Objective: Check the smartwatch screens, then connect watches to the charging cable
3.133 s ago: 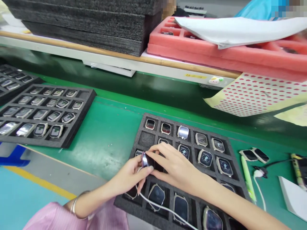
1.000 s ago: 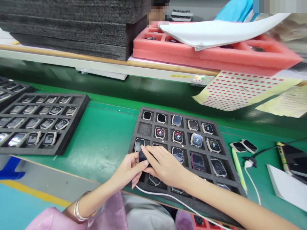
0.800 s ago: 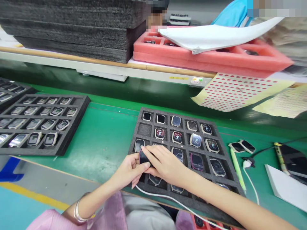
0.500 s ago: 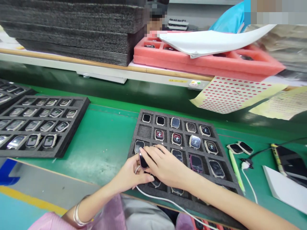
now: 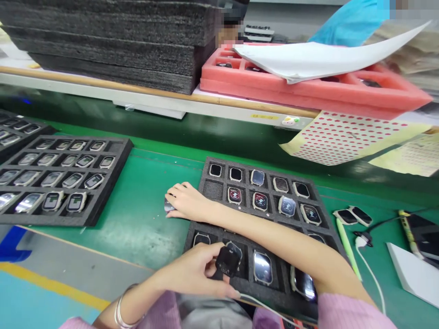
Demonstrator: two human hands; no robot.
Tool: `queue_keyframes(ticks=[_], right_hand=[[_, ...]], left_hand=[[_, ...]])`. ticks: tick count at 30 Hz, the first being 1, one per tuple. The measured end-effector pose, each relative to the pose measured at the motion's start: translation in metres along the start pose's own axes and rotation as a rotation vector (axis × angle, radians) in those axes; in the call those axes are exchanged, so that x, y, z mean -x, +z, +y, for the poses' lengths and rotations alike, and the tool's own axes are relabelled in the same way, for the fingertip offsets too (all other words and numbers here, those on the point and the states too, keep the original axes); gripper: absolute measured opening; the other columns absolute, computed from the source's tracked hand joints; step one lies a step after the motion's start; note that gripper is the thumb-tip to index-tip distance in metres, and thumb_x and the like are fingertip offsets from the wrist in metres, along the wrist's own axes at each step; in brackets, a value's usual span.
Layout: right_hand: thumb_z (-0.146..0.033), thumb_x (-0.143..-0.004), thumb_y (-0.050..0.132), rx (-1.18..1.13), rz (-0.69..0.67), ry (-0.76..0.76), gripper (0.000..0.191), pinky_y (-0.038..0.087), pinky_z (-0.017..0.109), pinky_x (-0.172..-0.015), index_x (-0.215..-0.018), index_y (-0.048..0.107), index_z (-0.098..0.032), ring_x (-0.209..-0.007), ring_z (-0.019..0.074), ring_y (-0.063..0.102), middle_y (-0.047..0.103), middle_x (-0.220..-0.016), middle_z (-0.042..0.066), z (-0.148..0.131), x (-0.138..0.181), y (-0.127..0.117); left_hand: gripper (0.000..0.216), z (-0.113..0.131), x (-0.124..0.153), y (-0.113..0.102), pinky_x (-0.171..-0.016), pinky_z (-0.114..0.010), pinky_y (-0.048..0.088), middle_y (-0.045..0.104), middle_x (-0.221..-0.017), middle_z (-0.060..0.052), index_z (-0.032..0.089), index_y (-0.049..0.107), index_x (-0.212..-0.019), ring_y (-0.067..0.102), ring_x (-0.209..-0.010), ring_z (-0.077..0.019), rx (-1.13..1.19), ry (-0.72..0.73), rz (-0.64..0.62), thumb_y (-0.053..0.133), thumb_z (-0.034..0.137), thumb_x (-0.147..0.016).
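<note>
My left hand (image 5: 202, 269), with bangles at the wrist, is closed around a square black charging dock (image 5: 228, 262) held over the front of the foam tray. A white cable (image 5: 262, 307) trails rightward from beside that hand. Reaching across, my right hand (image 5: 187, 201) grips a smartwatch (image 5: 168, 205) just left of the tray; only the watch's edge shows, and whether it touches the mat is unclear. The dark foam tray (image 5: 247, 218) carries rows of strapless smartwatches, two with red lit dials. My right forearm hides part of its middle rows.
Another foam tray of watches (image 5: 89, 217) lies to the left. Two watches (image 5: 353, 215), a green pen (image 5: 347, 246), a cable plug (image 5: 361, 241) and a white box (image 5: 411, 272) lie right. A shelf behind bears stacked black foam (image 5: 113, 50) and a red foam tray (image 5: 260, 89).
My right hand has moved left and away from my left hand, taking the watch beyond the tray's edge. My left hand has shifted right and nearer, exposing the black dock.
</note>
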State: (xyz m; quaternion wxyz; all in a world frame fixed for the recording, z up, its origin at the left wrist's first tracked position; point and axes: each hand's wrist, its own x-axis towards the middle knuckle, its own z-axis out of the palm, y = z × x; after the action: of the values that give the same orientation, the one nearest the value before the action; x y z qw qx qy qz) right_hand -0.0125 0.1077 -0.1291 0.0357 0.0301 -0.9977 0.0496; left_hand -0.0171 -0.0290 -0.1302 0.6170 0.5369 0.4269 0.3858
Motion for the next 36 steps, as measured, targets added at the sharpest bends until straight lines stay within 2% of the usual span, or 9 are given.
queue_keyframes(ticks=[4,7,9,12,17,22,27,32,36], right_hand=[[-0.04,-0.092,0.055,-0.015,0.032,0.06,0.038,0.041,0.04,-0.086,-0.114,0.057,-0.01,-0.107,0.0283,0.051,0.054,-0.122,0.018,0.007,0.029,-0.02],[-0.028,-0.094,0.053,-0.062,-0.027,0.159,0.018,0.042,0.036,-0.08,-0.094,0.063,-0.013,-0.092,0.0236,0.055,0.063,-0.095,0.01,0.007,0.067,-0.043],[-0.024,-0.091,0.057,-0.068,-0.109,0.182,0.013,0.042,0.037,-0.078,-0.091,0.064,-0.014,-0.089,0.0236,0.055,0.064,-0.091,0.009,0.001,0.085,-0.05],[-0.015,-0.089,0.055,-0.022,-0.149,0.215,0.012,0.043,0.037,-0.076,-0.099,0.062,-0.013,-0.089,0.024,0.055,0.064,-0.097,0.011,-0.01,0.095,-0.045],[-0.012,-0.086,0.057,-0.098,-0.066,0.297,0.015,0.044,0.041,-0.078,-0.1,0.061,-0.012,-0.096,0.0269,0.053,0.064,-0.102,0.013,-0.013,0.091,-0.031],[-0.01,-0.075,0.069,-0.461,0.143,0.414,0.033,0.046,0.039,-0.086,-0.106,0.059,-0.015,-0.099,0.0238,0.056,0.063,-0.104,0.009,0.002,0.104,-0.028],[-0.017,-0.079,0.068,-0.597,0.308,0.425,0.039,0.047,0.038,-0.09,-0.116,0.055,-0.021,-0.103,0.0219,0.057,0.061,-0.113,0.007,0.007,0.123,-0.056],[-0.012,-0.082,0.063,-0.485,0.153,0.197,0.038,0.044,0.041,-0.096,-0.119,0.055,-0.016,-0.108,0.0236,0.052,0.058,-0.114,0.01,-0.011,0.128,-0.072],[-0.009,-0.084,0.057,-0.375,0.04,0.132,0.033,0.043,0.045,-0.098,-0.117,0.057,-0.013,-0.109,0.0258,0.051,0.058,-0.116,0.012,-0.017,0.126,-0.07]], left_hand=[[0.023,-0.007,0.0,-0.001,-0.048,-0.02,0.023,0.056,-0.076,0.002,0.015,0.057,-0.089,0.031,-0.054,-0.0066,0.219,-0.013,0.119,0.072,0.024,-0.074],[0.025,-0.012,-0.002,0.002,-0.05,-0.02,0.024,0.052,-0.073,0.003,0.015,0.057,-0.095,0.031,-0.055,-0.0067,0.317,0.014,0.241,0.071,0.024,-0.077],[0.024,-0.013,-0.001,0.004,-0.051,-0.02,0.027,0.05,-0.073,0.002,0.015,0.057,-0.095,0.034,-0.058,-0.0074,0.355,0.047,0.338,0.07,0.026,-0.078],[0.022,-0.012,0.0,0.007,-0.055,-0.02,0.032,0.051,-0.074,0.001,0.015,0.057,-0.094,0.039,-0.062,-0.0084,0.41,0.098,0.456,0.069,0.026,-0.08],[0.022,-0.011,0.0,0.007,-0.052,-0.017,0.034,0.053,-0.076,0.001,0.016,0.056,-0.098,0.039,-0.057,-0.0054,0.443,0.16,0.537,0.068,0.025,-0.082],[0.03,-0.016,-0.003,0.006,-0.042,-0.015,0.027,0.054,-0.087,0.0,0.019,0.054,-0.107,0.033,-0.049,-0.0017,0.461,0.227,0.574,0.068,0.027,-0.082],[0.028,-0.017,-0.007,0.003,-0.038,-0.015,0.024,0.053,-0.08,0.002,0.018,0.054,-0.104,0.031,-0.043,-0.0002,0.509,0.137,0.527,0.068,0.029,-0.082],[0.039,-0.008,-0.011,0.002,-0.038,-0.015,0.025,0.049,-0.066,0.007,0.015,0.054,-0.108,0.033,-0.041,-0.0003,0.454,0.038,0.36,0.073,0.026,-0.077],[0.039,-0.005,-0.013,0.004,-0.034,-0.016,0.024,0.052,-0.067,0.006,0.015,0.052,-0.111,0.033,-0.035,-0.0002,0.407,-0.007,0.396,0.067,0.035,-0.081]])
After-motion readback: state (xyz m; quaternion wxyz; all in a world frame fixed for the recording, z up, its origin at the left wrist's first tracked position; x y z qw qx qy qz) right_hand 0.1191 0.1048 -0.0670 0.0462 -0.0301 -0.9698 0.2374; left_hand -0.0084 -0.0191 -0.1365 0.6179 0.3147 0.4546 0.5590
